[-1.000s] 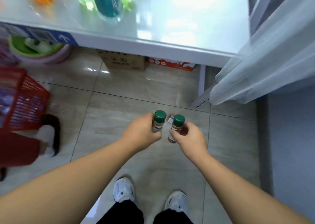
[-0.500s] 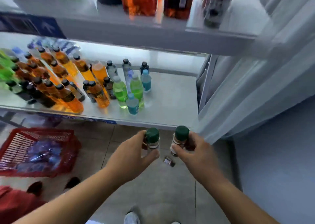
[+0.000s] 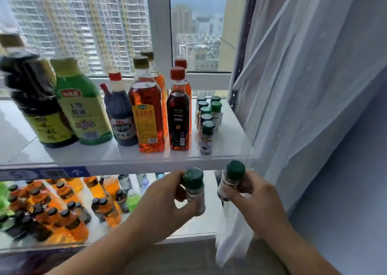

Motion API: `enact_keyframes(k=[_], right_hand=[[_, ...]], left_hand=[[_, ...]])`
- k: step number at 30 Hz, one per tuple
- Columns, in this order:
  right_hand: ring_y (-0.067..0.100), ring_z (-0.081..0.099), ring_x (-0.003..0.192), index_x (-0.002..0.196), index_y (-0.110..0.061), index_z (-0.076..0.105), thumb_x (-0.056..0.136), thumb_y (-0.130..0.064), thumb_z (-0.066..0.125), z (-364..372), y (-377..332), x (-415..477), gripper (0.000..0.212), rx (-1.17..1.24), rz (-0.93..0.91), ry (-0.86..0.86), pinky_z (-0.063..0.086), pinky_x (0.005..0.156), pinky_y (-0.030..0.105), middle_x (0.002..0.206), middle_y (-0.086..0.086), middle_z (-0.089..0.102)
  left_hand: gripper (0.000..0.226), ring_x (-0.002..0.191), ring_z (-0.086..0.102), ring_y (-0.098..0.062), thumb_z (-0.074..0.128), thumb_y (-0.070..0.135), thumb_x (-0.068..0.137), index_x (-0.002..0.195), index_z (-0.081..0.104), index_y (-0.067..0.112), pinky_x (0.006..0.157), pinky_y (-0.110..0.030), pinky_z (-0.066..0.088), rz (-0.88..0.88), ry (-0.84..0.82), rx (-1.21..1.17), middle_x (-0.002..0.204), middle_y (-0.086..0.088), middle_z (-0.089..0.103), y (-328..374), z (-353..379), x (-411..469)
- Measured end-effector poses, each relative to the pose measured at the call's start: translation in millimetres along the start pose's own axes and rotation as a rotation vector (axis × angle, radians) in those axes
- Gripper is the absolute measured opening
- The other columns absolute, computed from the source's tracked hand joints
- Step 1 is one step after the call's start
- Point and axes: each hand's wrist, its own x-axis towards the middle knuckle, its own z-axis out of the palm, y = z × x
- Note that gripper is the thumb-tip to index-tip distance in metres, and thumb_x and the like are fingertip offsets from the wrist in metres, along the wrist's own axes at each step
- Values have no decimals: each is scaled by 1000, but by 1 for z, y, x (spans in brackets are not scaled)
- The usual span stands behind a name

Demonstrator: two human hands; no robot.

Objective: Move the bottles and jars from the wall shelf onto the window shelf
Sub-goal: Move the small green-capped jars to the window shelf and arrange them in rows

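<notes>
My left hand [image 3: 167, 203] grips a small green-capped spice jar [image 3: 194, 187], held upright just below the front edge of the white window shelf [image 3: 228, 147]. My right hand [image 3: 255, 197] grips a second green-capped spice jar [image 3: 231, 178], tilted slightly left, beside the first. On the shelf's right end stands a cluster of several matching green-capped jars [image 3: 207, 126]. The space in front of that cluster near the shelf's right front corner is bare.
Tall sauce and oil bottles [image 3: 146, 109] fill the shelf's left and middle. A lower shelf [image 3: 207, 222] holds several small orange and green drink bottles [image 3: 69, 209]. A white curtain [image 3: 293, 86] hangs close on the right, against the shelf post. The window is behind.
The view has swung up from the floor to the window shelf. Both hands have risen with their jars, from below the lower shelf to the front edge of the upper shelf.
</notes>
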Motion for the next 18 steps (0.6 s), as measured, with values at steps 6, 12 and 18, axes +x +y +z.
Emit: enact_keyframes(k=[6, 12, 18], right_hand=[[-2, 69, 87, 97, -30, 69, 88, -31, 81, -27, -12, 68, 15, 78, -71, 27, 49, 68, 10, 89, -20, 75], [-1, 68, 89, 99, -30, 65, 92, -28, 77, -19, -5, 137, 15, 89, -147, 56, 48, 72, 14, 94, -16, 73], [12, 65, 83, 102, -24, 64, 90, -35, 77, -9, 17, 181, 21, 24, -61, 32, 46, 64, 26, 91, -9, 70]], left_hand=[[66, 80, 72, 0, 84, 46, 79, 131, 44, 41, 75, -30, 62, 42, -21, 23, 95, 16, 73, 56, -37, 78], [60, 60, 60, 13, 75, 37, 90, 138, 39, 41, 51, -8, 43, 108, -123, 234, 79, 17, 61, 93, -61, 145], [46, 77, 60, 6, 76, 44, 88, 127, 53, 36, 67, -19, 49, 110, -172, 349, 92, 26, 59, 100, -55, 190]])
